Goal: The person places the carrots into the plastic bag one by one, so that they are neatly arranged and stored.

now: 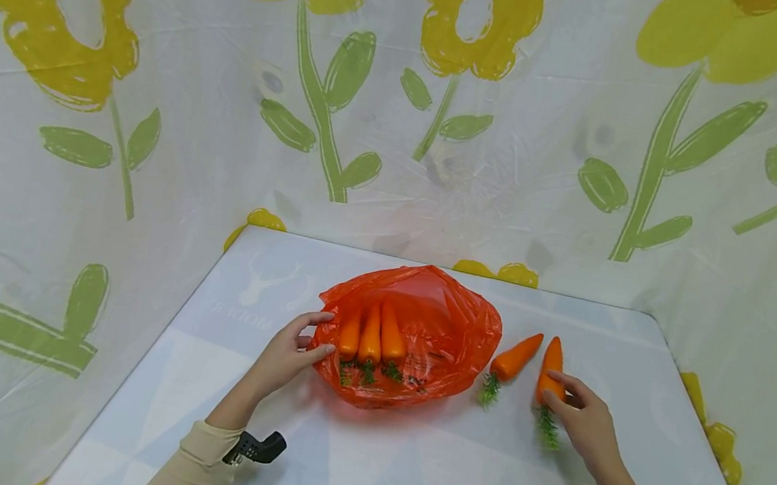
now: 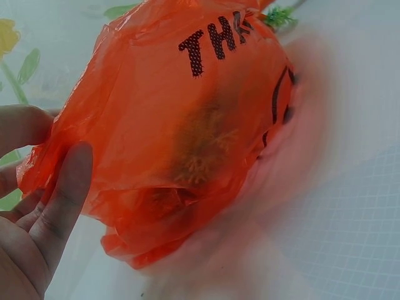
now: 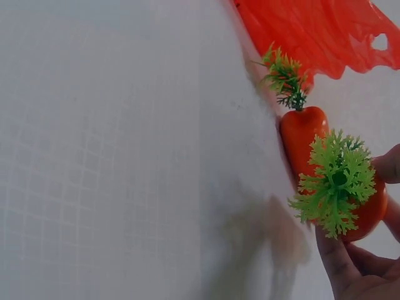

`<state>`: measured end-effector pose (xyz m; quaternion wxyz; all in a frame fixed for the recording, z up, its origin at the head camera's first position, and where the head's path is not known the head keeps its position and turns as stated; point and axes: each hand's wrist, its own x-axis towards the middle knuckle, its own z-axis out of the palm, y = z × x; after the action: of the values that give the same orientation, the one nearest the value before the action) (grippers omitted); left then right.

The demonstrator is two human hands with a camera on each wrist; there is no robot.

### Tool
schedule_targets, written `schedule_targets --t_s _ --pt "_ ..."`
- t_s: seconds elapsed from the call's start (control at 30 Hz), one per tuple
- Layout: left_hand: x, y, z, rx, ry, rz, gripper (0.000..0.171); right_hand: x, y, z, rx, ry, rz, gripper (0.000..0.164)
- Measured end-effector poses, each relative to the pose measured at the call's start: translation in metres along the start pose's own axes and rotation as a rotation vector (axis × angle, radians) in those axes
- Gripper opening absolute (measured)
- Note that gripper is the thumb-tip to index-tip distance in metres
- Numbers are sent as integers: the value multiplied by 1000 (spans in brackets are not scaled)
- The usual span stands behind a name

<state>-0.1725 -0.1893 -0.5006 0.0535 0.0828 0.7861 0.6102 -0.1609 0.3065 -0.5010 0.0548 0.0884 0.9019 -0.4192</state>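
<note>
A red plastic bag (image 1: 455,313) lies with its mouth spread on the table, and three carrots (image 1: 370,335) with green tops rest inside it. At the bag's left edge my left hand (image 1: 287,354) pinches the plastic between thumb and fingers; the left wrist view shows the bag (image 2: 156,112) with dark printed letters. My right hand (image 1: 583,421) grips a carrot (image 1: 552,362) near its leafy end, right of the bag. In the right wrist view this carrot's green top (image 3: 337,181) faces the camera. Another carrot (image 1: 517,357) lies between the bag and that hand.
The pale table (image 1: 407,474) has a light geometric pattern. A white curtain (image 1: 526,154) printed with yellow flowers and green leaves hangs behind it and at both sides. Black wrist devices sit on both forearms, the left one (image 1: 256,447) over a beige sleeve.
</note>
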Motion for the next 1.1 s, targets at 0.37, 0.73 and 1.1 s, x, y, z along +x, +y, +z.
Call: schedule_targets --t_s 0.37,0.73,1.1 --pt "0 -1 0 20 10 -2 55 -6 -9 3 23 1 -32 64" --pt "-1 1 0 10 16 8 54 -9 -16 6 30 -2 -57 61" --pt "1 0 1 12 9 8 54 -11 -24 6 22 -7 -89 61"
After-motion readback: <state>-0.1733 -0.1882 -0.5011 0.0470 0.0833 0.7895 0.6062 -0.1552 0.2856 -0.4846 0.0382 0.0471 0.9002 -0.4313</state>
